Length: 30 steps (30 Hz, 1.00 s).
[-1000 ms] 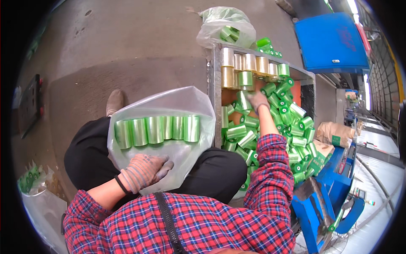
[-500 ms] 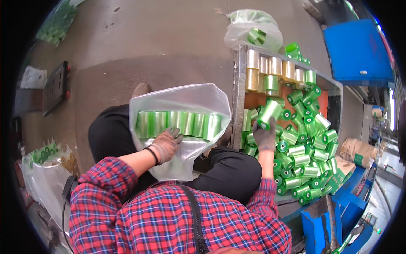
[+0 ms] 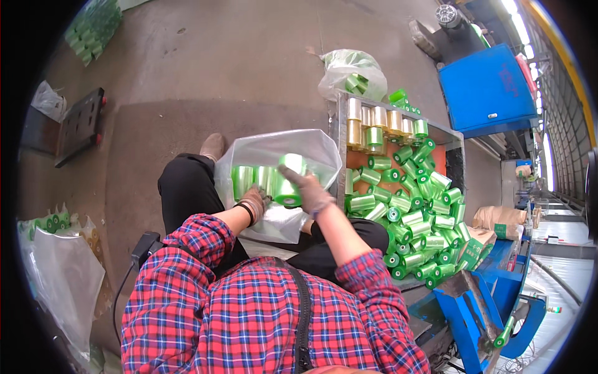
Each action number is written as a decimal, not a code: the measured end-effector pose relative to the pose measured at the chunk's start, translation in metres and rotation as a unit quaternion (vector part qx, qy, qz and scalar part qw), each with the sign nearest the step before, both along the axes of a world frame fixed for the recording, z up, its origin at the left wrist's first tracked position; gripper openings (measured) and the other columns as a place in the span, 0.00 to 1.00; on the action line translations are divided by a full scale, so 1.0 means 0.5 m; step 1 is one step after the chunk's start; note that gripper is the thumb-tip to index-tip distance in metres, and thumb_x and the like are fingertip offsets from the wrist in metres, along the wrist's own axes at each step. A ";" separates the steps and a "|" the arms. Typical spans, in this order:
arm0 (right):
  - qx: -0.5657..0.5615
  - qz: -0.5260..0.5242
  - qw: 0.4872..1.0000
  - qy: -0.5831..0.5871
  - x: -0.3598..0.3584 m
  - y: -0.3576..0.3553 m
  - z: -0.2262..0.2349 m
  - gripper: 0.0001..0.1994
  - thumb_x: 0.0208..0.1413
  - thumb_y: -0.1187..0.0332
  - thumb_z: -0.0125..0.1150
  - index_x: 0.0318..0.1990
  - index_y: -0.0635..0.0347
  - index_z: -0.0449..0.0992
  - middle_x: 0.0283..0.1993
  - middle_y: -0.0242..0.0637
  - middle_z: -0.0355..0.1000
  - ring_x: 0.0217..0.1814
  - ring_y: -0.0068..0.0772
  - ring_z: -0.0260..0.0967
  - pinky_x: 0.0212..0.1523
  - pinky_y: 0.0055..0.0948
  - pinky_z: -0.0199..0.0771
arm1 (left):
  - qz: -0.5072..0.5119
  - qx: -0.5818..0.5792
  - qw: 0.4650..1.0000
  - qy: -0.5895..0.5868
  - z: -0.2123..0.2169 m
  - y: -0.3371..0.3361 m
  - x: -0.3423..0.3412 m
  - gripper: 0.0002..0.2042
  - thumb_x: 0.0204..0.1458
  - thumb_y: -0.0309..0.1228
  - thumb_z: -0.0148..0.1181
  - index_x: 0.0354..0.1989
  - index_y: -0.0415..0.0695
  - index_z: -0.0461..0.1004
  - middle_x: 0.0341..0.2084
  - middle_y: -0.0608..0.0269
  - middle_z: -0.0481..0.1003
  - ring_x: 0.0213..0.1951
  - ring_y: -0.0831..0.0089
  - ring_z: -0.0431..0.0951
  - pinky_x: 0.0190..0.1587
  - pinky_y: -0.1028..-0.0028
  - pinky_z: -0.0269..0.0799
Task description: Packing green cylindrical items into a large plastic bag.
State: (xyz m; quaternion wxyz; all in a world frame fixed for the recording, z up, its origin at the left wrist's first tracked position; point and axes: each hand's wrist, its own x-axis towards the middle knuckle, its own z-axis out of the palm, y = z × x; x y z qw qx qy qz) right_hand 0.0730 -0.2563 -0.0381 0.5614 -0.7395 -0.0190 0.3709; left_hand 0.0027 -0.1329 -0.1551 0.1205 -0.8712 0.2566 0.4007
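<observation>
A clear plastic bag (image 3: pixel 277 232) lies open over my lap, with a row of green film rolls (image 3: pixel 243 182) standing inside it. My left hand (image 3: pixel 254 203), in a greyish work glove, rests at the near side of the row. Its fingers are stretched out against the rolls and not closed round one. My right hand (image 3: pixel 311 192), also gloved, grips a single green film roll (image 3: pixel 290 181) over the bag's right part. The held roll is tilted and hides part of the row behind it.
To my right stands a metal-edged bin (image 3: pixel 461 159) heaped with loose green rolls, with amber-toned rolls (image 3: pixel 354 134) stacked at its far left. Beyond it sits another filled plastic bag (image 3: pixel 352 70). A blue box (image 3: pixel 489 90) stands far right; a black panel (image 3: pixel 80 128) is at left.
My right hand has carried the green film roll left from the bin to over the bag. My left hand stays by the row. The whole view has shifted.
</observation>
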 end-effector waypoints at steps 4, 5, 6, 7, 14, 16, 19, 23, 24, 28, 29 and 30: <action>-0.463 0.098 0.872 -0.129 0.024 0.038 -0.192 0.54 0.40 0.40 0.57 0.61 0.76 0.37 0.58 0.63 0.54 0.61 0.51 0.54 0.58 0.38 0.56 | 0.043 -0.053 0.998 0.000 -0.004 0.021 -0.017 0.18 0.53 0.37 0.43 0.52 0.50 0.67 0.55 0.65 0.64 0.57 0.68 0.60 0.56 0.61 0.53; -0.520 0.098 0.828 -0.186 0.026 0.023 -0.267 0.54 0.41 0.40 0.56 0.60 0.78 0.37 0.59 0.63 0.52 0.62 0.52 0.52 0.59 0.42 0.55 | 0.100 -0.072 0.992 -0.028 -0.012 0.023 -0.019 0.17 0.52 0.37 0.44 0.49 0.48 0.69 0.52 0.64 0.66 0.54 0.68 0.63 0.54 0.62 0.55; -0.522 0.097 0.826 -0.186 0.027 0.013 -0.335 0.54 0.41 0.40 0.56 0.60 0.78 0.37 0.59 0.63 0.52 0.62 0.52 0.52 0.59 0.42 0.55 | 0.159 -0.089 0.982 -0.054 -0.014 0.024 -0.020 0.17 0.51 0.37 0.45 0.47 0.47 0.71 0.49 0.63 0.68 0.51 0.67 0.66 0.51 0.63 0.58; -0.567 0.098 0.787 -0.222 0.039 -0.004 -0.397 0.53 0.41 0.41 0.56 0.61 0.74 0.36 0.60 0.62 0.51 0.63 0.53 0.51 0.60 0.45 0.53 | 0.152 -0.093 0.982 -0.056 0.016 0.021 -0.006 0.17 0.51 0.37 0.45 0.47 0.47 0.71 0.49 0.63 0.68 0.51 0.67 0.66 0.51 0.63 0.58; -0.558 0.517 0.580 -0.293 0.104 -0.090 0.033 0.47 0.37 0.45 0.59 0.63 0.59 0.47 0.64 0.48 0.50 0.66 0.43 0.47 0.64 0.39 0.44 | 0.029 0.181 0.983 -0.013 0.120 0.221 0.003 0.32 0.42 0.45 0.54 0.57 0.45 0.61 0.58 0.55 0.58 0.61 0.65 0.55 0.61 0.63 0.48; -0.538 0.482 0.579 -0.378 0.105 -0.176 0.058 0.46 0.36 0.45 0.60 0.62 0.57 0.51 0.63 0.46 0.51 0.66 0.41 0.47 0.64 0.37 0.43 | 0.096 0.066 0.990 -0.081 0.198 0.239 0.015 0.32 0.46 0.44 0.50 0.60 0.44 0.55 0.61 0.59 0.53 0.64 0.70 0.46 0.64 0.65 0.38; -0.564 0.467 0.526 -0.433 0.081 -0.155 0.082 0.43 0.35 0.45 0.61 0.60 0.54 0.56 0.60 0.41 0.56 0.64 0.39 0.49 0.64 0.36 0.43 | 0.050 0.081 0.985 -0.141 0.226 0.243 0.014 0.35 0.43 0.47 0.52 0.60 0.42 0.54 0.62 0.56 0.51 0.65 0.66 0.43 0.65 0.63 0.32; -0.366 0.055 0.731 -0.574 0.107 -0.222 0.091 0.26 0.43 0.54 0.60 0.51 0.52 0.68 0.53 0.40 0.65 0.56 0.43 0.58 0.57 0.36 0.55 | 0.089 -0.144 0.956 -0.238 0.395 0.218 -0.023 0.35 0.34 0.45 0.62 0.52 0.37 0.64 0.54 0.48 0.61 0.62 0.54 0.51 0.64 0.60 0.39; -0.324 -0.037 0.786 -0.525 0.124 -0.258 0.082 0.23 0.44 0.53 0.59 0.47 0.54 0.71 0.50 0.41 0.68 0.53 0.43 0.62 0.55 0.35 0.58 | 0.109 -0.218 0.918 -0.312 0.401 0.216 -0.031 0.30 0.34 0.40 0.63 0.47 0.38 0.68 0.50 0.50 0.65 0.59 0.53 0.55 0.62 0.59 0.46; -0.295 -0.136 0.902 -0.285 0.214 -0.396 -0.005 0.21 0.47 0.51 0.57 0.41 0.59 0.75 0.42 0.44 0.73 0.45 0.42 0.69 0.50 0.32 0.65 | 0.216 -0.314 0.856 -0.349 0.419 0.210 -0.073 0.17 0.41 0.30 0.58 0.42 0.39 0.69 0.42 0.51 0.69 0.51 0.53 0.64 0.55 0.60 0.57; -0.318 -0.096 0.913 -0.234 0.235 -0.427 -0.050 0.22 0.47 0.50 0.56 0.41 0.60 0.75 0.42 0.45 0.73 0.45 0.40 0.69 0.49 0.32 0.65 | 0.240 -0.354 0.841 -0.332 0.410 0.196 -0.078 0.16 0.43 0.29 0.56 0.42 0.38 0.69 0.41 0.49 0.70 0.50 0.53 0.65 0.53 0.61 0.59; -0.336 -0.052 0.923 -0.182 0.255 -0.452 -0.104 0.24 0.47 0.49 0.55 0.42 0.61 0.74 0.42 0.45 0.72 0.44 0.39 0.70 0.48 0.31 0.65 | 0.273 -0.367 0.846 -0.276 0.416 0.173 -0.073 0.15 0.44 0.26 0.54 0.42 0.37 0.69 0.40 0.48 0.70 0.49 0.53 0.66 0.53 0.62 0.59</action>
